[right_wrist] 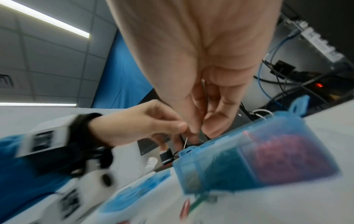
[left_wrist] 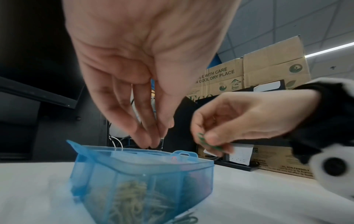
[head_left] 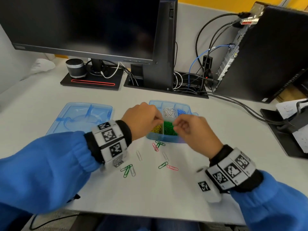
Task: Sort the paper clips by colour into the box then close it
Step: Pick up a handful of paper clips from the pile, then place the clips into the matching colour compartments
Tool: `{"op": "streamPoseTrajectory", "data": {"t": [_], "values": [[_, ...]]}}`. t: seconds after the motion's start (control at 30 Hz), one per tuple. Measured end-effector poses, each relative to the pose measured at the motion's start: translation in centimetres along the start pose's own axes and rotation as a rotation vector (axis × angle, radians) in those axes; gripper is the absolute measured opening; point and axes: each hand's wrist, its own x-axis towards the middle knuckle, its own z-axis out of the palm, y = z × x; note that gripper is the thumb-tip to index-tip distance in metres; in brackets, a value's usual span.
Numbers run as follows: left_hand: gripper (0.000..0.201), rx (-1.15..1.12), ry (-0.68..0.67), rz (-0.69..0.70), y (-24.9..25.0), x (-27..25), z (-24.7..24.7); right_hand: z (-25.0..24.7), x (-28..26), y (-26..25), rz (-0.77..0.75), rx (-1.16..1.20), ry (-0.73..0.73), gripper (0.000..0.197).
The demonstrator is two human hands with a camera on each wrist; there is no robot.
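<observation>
The open blue box (head_left: pixel 165 139) has separate sections of white clips (head_left: pixel 169 111), blue clips (head_left: pixel 180 112), yellow clips (head_left: pixel 156 128) and green clips (head_left: pixel 168 128). Both hands hover close together over it. My left hand (head_left: pixel 160 121) pinches what looks like a thin white clip (right_wrist: pixel 185 142) over the rim (left_wrist: pixel 143 153). My right hand (head_left: pixel 175 125) pinches a green clip (left_wrist: pixel 201 138) between thumb and fingers. Pink clips (right_wrist: pixel 283 153) show through the wall in the right wrist view. Loose green (head_left: pixel 127 170), pink (head_left: pixel 172 167) and white clips (head_left: pixel 138 155) lie on the table in front.
The box's blue lid (head_left: pixel 80 114) lies flat to the left. A monitor (head_left: pixel 83 25) on its stand, a small speaker (head_left: pixel 75 68), a PC tower (head_left: pixel 266 52) and cables (head_left: pixel 241 105) line the back and right of the white table (head_left: pixel 166 189).
</observation>
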Motion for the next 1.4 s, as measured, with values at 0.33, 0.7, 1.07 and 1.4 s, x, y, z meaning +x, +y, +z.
{"op": "streamPoseTrajectory", "data": {"t": [0.33, 0.7, 1.07, 1.4], "values": [[0.031, 0.255, -0.369, -0.155, -3.2, -7.8, 0.5, 1.7, -1.4, -1.0, -0.297, -0.257, -0.221, 0.004], [0.02, 0.248, -0.452, -0.081, -2.7, -7.7, 1.5, 3.3, -3.6, -1.0, -0.189, -0.432, -0.559, 0.002], [0.008, 0.3, -0.427, -0.001, -2.9, -7.7, 1.5, 3.8, -1.0, -1.4, -0.168, -0.466, -0.407, 0.018], [0.007, 0.242, -0.293, 0.264, -2.2, -6.8, 2.1, 3.4, -2.1, -0.3, -0.161, -0.328, -0.408, 0.032]]}}
